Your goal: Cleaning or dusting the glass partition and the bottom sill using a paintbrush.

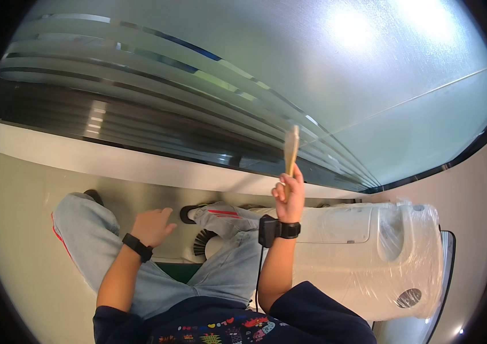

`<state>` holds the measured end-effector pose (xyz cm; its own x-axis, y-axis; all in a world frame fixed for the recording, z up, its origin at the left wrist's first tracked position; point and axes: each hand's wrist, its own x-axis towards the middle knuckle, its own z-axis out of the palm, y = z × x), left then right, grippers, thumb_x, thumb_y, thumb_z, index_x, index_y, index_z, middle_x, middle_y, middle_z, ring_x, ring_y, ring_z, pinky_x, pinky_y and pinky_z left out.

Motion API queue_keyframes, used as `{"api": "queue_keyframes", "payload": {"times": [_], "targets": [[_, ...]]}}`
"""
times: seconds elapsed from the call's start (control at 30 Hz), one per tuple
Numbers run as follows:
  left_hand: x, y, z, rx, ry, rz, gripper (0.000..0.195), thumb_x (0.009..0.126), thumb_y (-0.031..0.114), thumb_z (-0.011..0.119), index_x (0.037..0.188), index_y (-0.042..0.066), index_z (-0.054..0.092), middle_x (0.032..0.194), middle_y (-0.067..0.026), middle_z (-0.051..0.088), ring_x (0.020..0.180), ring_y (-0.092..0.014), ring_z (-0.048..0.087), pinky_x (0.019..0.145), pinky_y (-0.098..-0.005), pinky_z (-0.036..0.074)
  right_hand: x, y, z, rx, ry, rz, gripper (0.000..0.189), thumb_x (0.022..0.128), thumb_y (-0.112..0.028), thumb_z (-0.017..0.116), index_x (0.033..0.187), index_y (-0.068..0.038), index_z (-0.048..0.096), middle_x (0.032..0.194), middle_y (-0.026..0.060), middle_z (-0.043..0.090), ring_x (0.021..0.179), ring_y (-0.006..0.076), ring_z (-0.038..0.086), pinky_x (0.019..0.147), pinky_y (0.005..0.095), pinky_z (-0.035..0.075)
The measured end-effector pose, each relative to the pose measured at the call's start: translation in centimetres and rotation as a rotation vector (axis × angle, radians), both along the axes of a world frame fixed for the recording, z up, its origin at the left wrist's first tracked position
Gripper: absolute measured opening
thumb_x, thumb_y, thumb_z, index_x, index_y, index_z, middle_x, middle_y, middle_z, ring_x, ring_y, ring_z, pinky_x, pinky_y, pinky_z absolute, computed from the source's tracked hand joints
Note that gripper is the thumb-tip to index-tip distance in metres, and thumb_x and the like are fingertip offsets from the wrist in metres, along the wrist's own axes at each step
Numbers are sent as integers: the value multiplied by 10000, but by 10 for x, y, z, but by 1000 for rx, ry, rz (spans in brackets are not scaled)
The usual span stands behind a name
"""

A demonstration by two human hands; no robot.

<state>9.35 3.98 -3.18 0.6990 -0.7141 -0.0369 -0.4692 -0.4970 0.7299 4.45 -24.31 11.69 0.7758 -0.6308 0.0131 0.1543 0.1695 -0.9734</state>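
My right hand [290, 193] grips the handle of a small wooden-handled tool, possibly a flat paintbrush [291, 148]. The tool points away from me, its pale, broad end in front of the striped lower band of the frosted glass [355, 86]. Whether that end touches the glass I cannot tell. Over my lap, near the bent left knee, hovers my left hand [151, 225] with nothing in it, thumb apart from the loosely curled fingers. A dark strap [137, 247] is around the left wrist, and a black device on a strap [278, 231] around the right.
A white machine housing [338, 271] in clear plastic film stands close on my right. Between my legs are a round brush with black bristles [204, 241] and a dark green surface [179, 271]. A pale ledge [119, 165] runs below the glass. A cable [259, 275] hangs from the right-wrist device.
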Motion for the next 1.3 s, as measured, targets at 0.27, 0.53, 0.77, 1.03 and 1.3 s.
{"api": "queue_keyframes", "payload": {"times": [0.27,0.53,0.77,1.03,1.3], "targets": [[1,-2,-10,36,-44,-26,361,757,274,545,1016,36,461,817,-176,568,748,-339,544,638,-413,436,31,74,-24,-75,212,403,438,781,-11,415,1209,-58,333,683,45,468,384,59,343,413,220,370],[3,-8,-9,-62,-104,-7,293,750,244,555,950,41,483,816,-155,560,736,-326,543,625,-402,436,8,99,-74,-655,469,360,427,781,-27,459,1196,-65,370,630,12,445,561,84,407,537,210,365],[2,-10,-5,-32,-80,-12,225,744,272,544,812,58,527,771,-104,565,736,-287,546,630,-392,426,-44,113,-123,-792,530,455,348,744,-35,506,1089,-49,454,717,150,534,636,242,531,618,273,421],[-7,-29,0,-145,102,-183,226,724,286,555,783,70,527,727,-95,549,714,-269,529,618,-357,424,-69,98,-223,-1001,757,748,263,738,-144,505,991,-71,509,776,189,568,726,336,560,606,407,447],[-25,-51,-12,-315,350,-566,334,737,353,564,936,87,596,871,-94,589,850,-250,539,730,-333,428,-69,155,-211,-1332,481,951,343,768,-154,473,1106,-92,482,1084,138,504,1036,265,458,860,360,365]]}}
